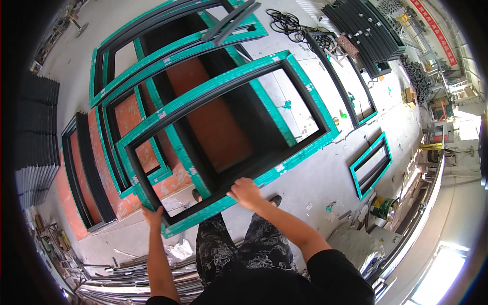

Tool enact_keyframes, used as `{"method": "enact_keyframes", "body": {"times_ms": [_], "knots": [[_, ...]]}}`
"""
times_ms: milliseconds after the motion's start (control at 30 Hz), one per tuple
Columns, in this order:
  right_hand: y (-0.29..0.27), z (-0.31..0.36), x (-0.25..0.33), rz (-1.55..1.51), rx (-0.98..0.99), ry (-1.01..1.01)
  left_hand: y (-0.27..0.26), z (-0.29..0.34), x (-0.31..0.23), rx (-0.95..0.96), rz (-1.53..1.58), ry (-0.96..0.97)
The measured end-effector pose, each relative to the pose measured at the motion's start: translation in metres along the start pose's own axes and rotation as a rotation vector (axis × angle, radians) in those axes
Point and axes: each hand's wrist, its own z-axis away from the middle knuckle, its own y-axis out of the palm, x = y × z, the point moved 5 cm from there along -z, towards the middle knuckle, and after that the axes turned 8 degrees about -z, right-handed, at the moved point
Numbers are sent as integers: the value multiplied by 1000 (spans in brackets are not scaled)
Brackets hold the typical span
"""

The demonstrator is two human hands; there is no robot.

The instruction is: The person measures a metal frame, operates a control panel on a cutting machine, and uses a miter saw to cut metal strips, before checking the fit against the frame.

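Note:
A large rectangular window frame (300, 158), black inside with green film on its faces, is tilted in front of me. My left hand (153, 217) is closed around its near left corner. Farther right along the near rail, my right hand (245, 193) grips the inner edge with bent fingers; its fingertips are partly hidden. Beyond and partly under this frame lie more green-and-black frames (133, 71) on an orange-red surface (124, 207). Loose dark profile strips (231, 24) rest across the far frame.
To the left, a black frame (96, 178) lies on the orange-red surface, near stacked dark profiles (38, 117). A small green frame (354, 179) and a green bucket (385, 208) are at right. Black cables (290, 28) and a profile stack (361, 30) lie beyond. Long strips (132, 284) lie around my legs.

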Motion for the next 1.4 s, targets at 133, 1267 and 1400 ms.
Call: {"method": "enact_keyframes", "body": {"times_ms": [133, 1267, 1400], "knots": [[-37, 48, -10, -122, -282, -172, -4, 46, -52, -252, -281, -195], [-445, 98, -550, -206, 98, 172, 236, 271, -859, -116, 497, 504], [-453, 46, -596, -141, 276, -7, 254, 255, -861, -75, 490, 315]]}}
